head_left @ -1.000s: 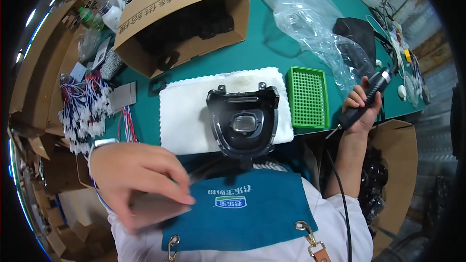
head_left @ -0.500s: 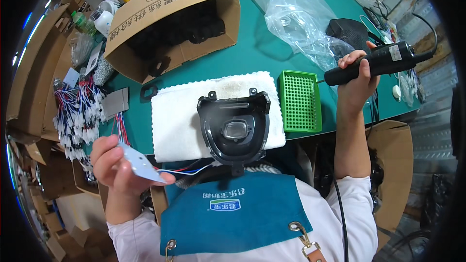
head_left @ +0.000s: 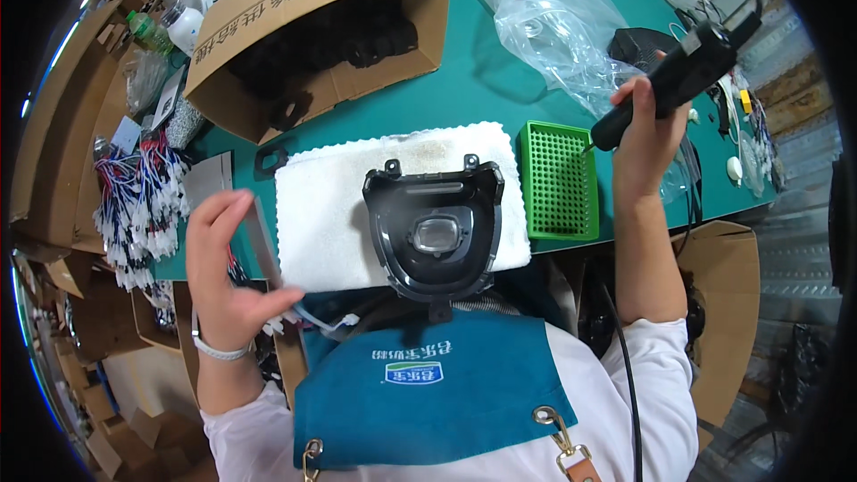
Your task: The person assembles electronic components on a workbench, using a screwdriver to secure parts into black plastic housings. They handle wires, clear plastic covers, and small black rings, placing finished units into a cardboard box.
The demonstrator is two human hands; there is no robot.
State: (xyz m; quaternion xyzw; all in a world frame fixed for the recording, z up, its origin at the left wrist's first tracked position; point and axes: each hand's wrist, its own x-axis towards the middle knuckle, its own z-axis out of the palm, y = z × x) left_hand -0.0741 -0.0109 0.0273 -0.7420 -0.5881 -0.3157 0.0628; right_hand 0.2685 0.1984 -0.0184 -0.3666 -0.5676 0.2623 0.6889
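My left hand [head_left: 223, 281] pinches a thin pale plate [head_left: 264, 245] by its edges, seen nearly edge-on, with a wire lead and white connector [head_left: 351, 319] hanging below it. My right hand [head_left: 647, 147] is wrapped round a black corded electric screwdriver [head_left: 683, 76]. Its bit points down to the left, at the right side of a green perforated tray [head_left: 558, 183]; whether it touches the tray I cannot tell. Between my hands a black plastic housing [head_left: 384, 245] with a clear lens in its middle [head_left: 437, 234] rests on a folded white cloth [head_left: 317, 187].
A cardboard box [head_left: 312, 18] of black parts opens toward me at the back left. Clear plastic bags [head_left: 553, 27] lie at the back right. Bundles of wires with white connectors [head_left: 134, 214] hang off the left table edge. The screwdriver's cord [head_left: 625, 375] runs past my right arm.
My left hand has turned the plate from face-up tilt to nearly edge-on, moving slightly right and up. My right hand has tilted the screwdriver more steeply, its bit still by the green tray.
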